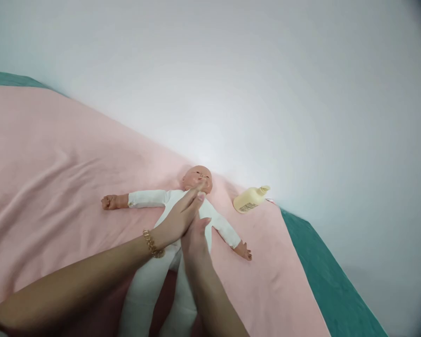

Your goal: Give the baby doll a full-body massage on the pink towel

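My left hand and my right hand are pressed palm to palm above a baby doll's chest. The fingers of both are stretched out, and I see nothing between the palms. A beaded bracelet circles my left wrist. Beneath my hands the baby doll lies on its back, arms spread, with a white cloth body and a bare head at the far end. My hands and forearms hide much of its torso and part of a leg. To the right of its head stands a pale yellow pump bottle.
A pink blanket with some wrinkles lies under the doll and the bottle. Green fabric shows past its edge at the right and far left. A white wall rises directly behind the doll's head and the bottle.
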{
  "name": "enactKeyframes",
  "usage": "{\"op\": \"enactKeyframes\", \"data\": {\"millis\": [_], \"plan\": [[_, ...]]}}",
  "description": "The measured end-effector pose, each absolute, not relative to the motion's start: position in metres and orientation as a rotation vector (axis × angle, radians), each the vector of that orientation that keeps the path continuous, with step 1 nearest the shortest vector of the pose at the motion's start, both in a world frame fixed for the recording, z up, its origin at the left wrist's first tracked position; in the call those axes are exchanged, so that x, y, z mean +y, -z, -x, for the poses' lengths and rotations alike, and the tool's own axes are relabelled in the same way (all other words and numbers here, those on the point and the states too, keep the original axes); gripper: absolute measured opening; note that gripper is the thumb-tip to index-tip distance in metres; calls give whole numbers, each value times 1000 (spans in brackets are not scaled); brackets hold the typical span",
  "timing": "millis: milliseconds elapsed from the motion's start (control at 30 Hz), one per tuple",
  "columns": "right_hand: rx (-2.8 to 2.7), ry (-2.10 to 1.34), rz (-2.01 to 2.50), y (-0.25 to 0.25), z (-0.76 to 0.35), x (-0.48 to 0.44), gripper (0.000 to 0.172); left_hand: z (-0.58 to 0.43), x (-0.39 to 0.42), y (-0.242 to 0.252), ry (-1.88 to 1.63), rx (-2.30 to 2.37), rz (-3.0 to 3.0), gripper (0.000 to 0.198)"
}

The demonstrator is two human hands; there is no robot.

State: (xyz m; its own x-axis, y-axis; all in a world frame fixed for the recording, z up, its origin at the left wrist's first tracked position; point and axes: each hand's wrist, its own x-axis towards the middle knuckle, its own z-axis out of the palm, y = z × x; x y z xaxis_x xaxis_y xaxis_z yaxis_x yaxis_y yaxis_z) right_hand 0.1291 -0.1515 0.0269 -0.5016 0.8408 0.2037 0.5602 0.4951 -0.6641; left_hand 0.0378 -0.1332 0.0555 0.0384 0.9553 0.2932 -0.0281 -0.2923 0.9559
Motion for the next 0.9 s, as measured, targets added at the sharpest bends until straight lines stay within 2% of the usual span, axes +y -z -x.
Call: {"op": "enactKeyframes", "data": {"millis": [200,333,433,567,667,800,900], "plan": [[-1911,-859,1212,-67,-180,-122,66,-4,-114,-61,-1457,1042,-1480,53],[-2177,-972,997,-84,-199,-119,49,11,-106,-67,-1597,1077,-1399,54],[-2454,-1023,811,-86,-198,-122,42,17,-105,-72,-1678,1097,-1384,53],[-2651,-1093,787,-81,-187,-127,38,18,-106,-72,-1687,1139,-1401,52],[-2714,-1006,846,-73,-179,-127,44,15,-104,-66,-1668,1133,-1401,52],[-2750,-773,1074,-59,-174,-122,63,7,-101,-54,-1651,1119,-1359,54],[-2724,-737,1259,-52,-179,-114,72,2,-103,-48,-1656,1089,-1374,54]]}}
